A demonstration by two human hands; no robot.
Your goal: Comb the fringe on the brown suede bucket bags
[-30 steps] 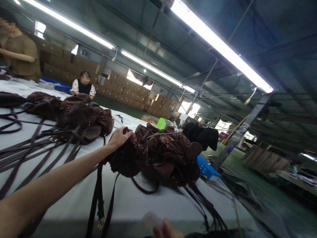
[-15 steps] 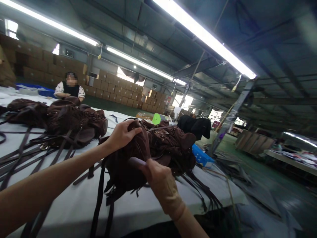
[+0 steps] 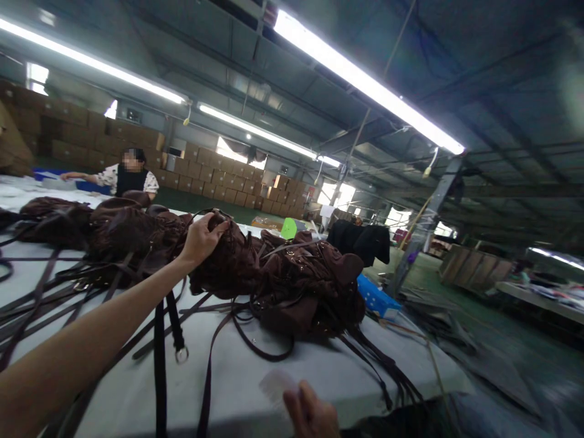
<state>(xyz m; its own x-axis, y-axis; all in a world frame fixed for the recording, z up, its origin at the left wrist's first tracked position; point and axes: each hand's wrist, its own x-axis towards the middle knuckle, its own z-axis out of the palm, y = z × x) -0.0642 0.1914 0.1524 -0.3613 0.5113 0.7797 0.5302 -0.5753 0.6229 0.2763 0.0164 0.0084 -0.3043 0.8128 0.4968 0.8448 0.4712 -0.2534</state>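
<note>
My left hand is stretched far out and its fingers are curled over the top of a dark brown bag, gripping it. That bag lies against a heap of similar brown bags on the white table. Long brown straps with a metal ring trail from the bags toward me. My right hand shows only partly at the bottom edge, pinching a small pale translucent piece.
A second pile of brown bags and many loose straps lie at left. A person in a dark vest works at the table's far side. Black items, a blue box and stacked cartons stand beyond.
My right hand has let go of the bag and dropped to the bottom edge. My left hand has shifted left with the bag, now against the left pile.
</note>
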